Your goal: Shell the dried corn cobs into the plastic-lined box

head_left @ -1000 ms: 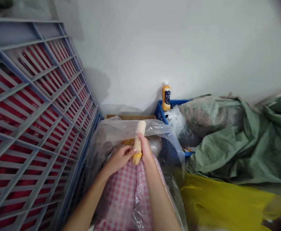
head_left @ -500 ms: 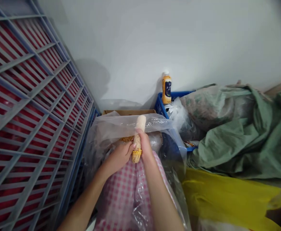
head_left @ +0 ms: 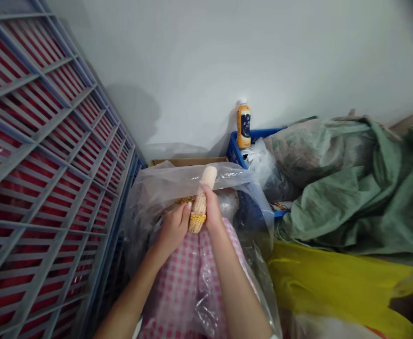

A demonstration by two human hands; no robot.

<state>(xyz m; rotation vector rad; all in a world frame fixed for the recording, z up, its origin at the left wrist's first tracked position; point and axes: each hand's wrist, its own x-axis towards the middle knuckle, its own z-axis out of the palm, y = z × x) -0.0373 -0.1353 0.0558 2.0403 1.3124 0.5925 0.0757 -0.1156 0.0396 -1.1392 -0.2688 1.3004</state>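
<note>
Between my hands is a corn cob (head_left: 200,203), pale and mostly bare, with a band of yellow kernels near its lower end. My right hand (head_left: 212,205) wraps round its middle from the right. On the other side, my left hand (head_left: 177,223) is closed against the lower part of the cob, thumb by the kernel band; its other fingers are partly hidden. Beneath them a clear plastic bag (head_left: 149,186) lies open over pink checked cloth (head_left: 178,278) on my lap. Loose kernels (head_left: 184,200) show inside the bag, behind my left hand.
Stacked plastic crates (head_left: 51,141) rise close on the left. A cardboard box edge (head_left: 188,161) shows behind the bag. To the right stand a blue crate (head_left: 232,149) with an orange drink bottle (head_left: 243,125), green cloth (head_left: 376,207) and a yellow bag (head_left: 326,278).
The cob's upper end has tipped slightly to the right. My left thumb has shifted up along the cob's left side. The view has moved a little.
</note>
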